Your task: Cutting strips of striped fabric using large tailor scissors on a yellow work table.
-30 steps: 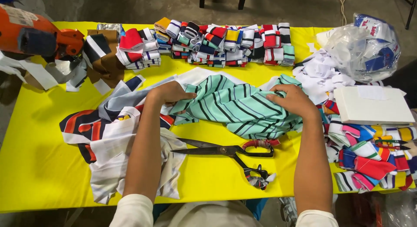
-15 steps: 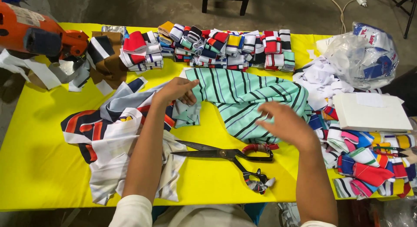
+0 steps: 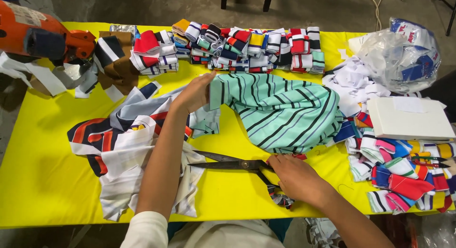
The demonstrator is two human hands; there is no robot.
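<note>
My left hand (image 3: pixel 195 92) pinches the left edge of a mint-green striped fabric piece (image 3: pixel 280 110) spread over the middle of the yellow table (image 3: pixel 42 176). Large black scissors (image 3: pixel 232 165) lie open on the table below the fabric, blades pointing left. My right hand (image 3: pixel 294 177) rests over their cloth-wrapped handles, fingers curled around them. Under my left forearm lies a heap of white, navy and orange striped cloth (image 3: pixel 123 153).
Folded striped collar pieces (image 3: pixel 247 46) line the far edge. More bright folded pieces (image 3: pixel 403 172) are stacked at the right, beside a white box (image 3: pixel 408 119) and a plastic bag (image 3: pixel 403 53). An orange machine (image 3: pixel 38 36) sits at the far left.
My right hand left the green fabric and came down to the scissors' handles. My left hand shifted up and right, pulling the fabric's edge taut.
</note>
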